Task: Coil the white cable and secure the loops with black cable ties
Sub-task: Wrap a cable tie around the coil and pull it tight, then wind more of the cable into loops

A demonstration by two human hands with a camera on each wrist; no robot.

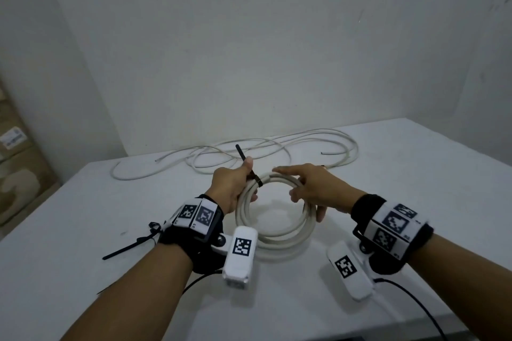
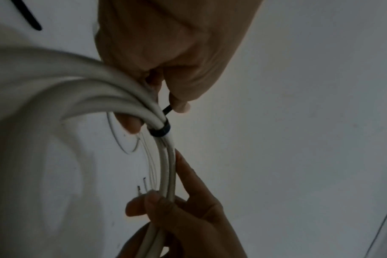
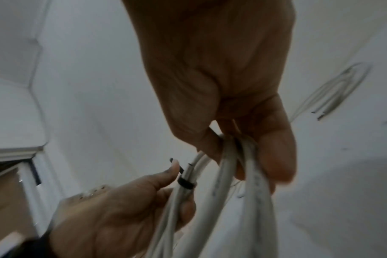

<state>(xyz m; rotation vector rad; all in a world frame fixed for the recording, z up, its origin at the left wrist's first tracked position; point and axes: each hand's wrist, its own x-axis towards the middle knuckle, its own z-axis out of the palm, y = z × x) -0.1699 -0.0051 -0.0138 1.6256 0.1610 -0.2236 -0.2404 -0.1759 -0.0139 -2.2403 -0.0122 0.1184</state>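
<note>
Coil [image 1: 275,219] sits at the tabletop's [image 1: 415,174] six o'clock, a tie [image 1: 256,178] cinched at its eleven. Left hand [image 1: 235,188] pinches the tie's tail; right hand [image 1: 313,191] curls round the loops at two o'clock. Loosening that hold seemingly lets strands spring apart; a skewed pull could slide the tie.

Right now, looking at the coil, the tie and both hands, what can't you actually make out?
- Head view: whether the cable tie is fully tight on the coil; too small, and the left hand covers part of it.
- Left wrist view: the tie's tail past the left fingertips; the palm hides it.
- Right wrist view: the right hand hides the strands it grips; the picture is blurred.
- Head view: the box label is unreadable, cut by the left edge.
</note>
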